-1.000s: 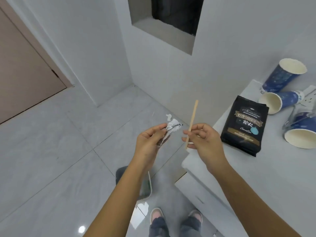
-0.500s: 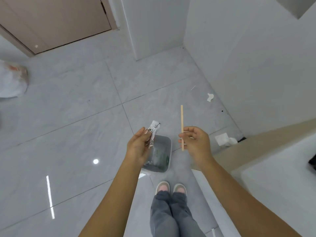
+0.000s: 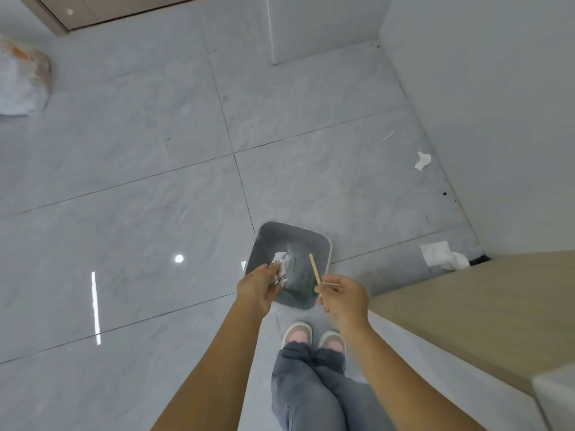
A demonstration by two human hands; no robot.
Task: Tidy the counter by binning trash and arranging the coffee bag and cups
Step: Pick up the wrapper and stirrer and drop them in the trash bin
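Observation:
A grey square bin (image 3: 311, 236) stands on the floor just ahead of my feet. My left hand (image 3: 256, 287) holds a crumpled white wrapper (image 3: 280, 267) over the bin's left side. My right hand (image 3: 342, 295) pinches a thin wooden stir stick (image 3: 315, 271), which points up and left over the bin's right side. The coffee bag and cups are out of view.
The counter's tan side (image 3: 466, 318) and white top (image 3: 553, 399) run along the right. White paper scraps (image 3: 441, 255) lie by the wall, another scrap (image 3: 422, 160) farther off. A white bag (image 3: 21, 79) sits at far left. My shoes (image 3: 314, 335) are just behind the bin.
My view has tipped down from the counter to the floor. Both hands have moved down over the bin, still holding the wrapper and the stick.

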